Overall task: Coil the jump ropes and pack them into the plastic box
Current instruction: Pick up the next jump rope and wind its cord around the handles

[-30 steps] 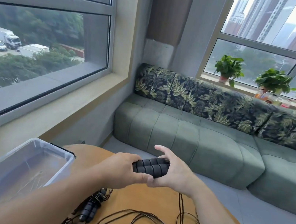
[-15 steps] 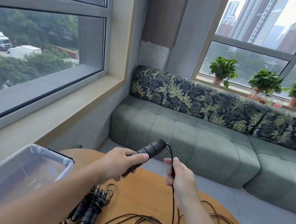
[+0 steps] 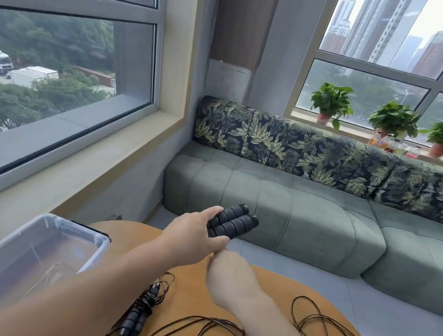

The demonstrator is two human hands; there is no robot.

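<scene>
Change: half a second earlier the left hand (image 3: 195, 236) holds one handle upright while the right hand (image 3: 227, 272) pinches the cord beside it; now both foam handles (image 3: 231, 221) lie side by side in the left hand, pointing away towards the sofa (image 3: 295, 207)
Left hand: fingers and thumb wrapped round the near ends of the paired handles, raised above the far edge of the tabletop (image 3: 195, 293)
Right hand: directly below the left, touching it, fingers curled; the cord it would be gripping is hidden behind the hand, so its grasp cannot be confirmed
Jump rope in work: handles in the air in the left hand; its cord presumably runs down into the loose cord loops (image 3: 314, 328) spread on the tabletop
Other ropes: one bundled jump rope (image 3: 139, 316) lies on the tabletop near the left forearm; further handles show at the lower frame edge
Plastic box (image 3: 95, 238): open, clear, at the left of the tabletop; contents not discernible
Meaning for the task: handles are paired, which is the likely start of winding; coiling of this rope is not yet done, and packing remains
Next requirement: draw the cord in even turns without snagging the neighbouring loops
</scene>
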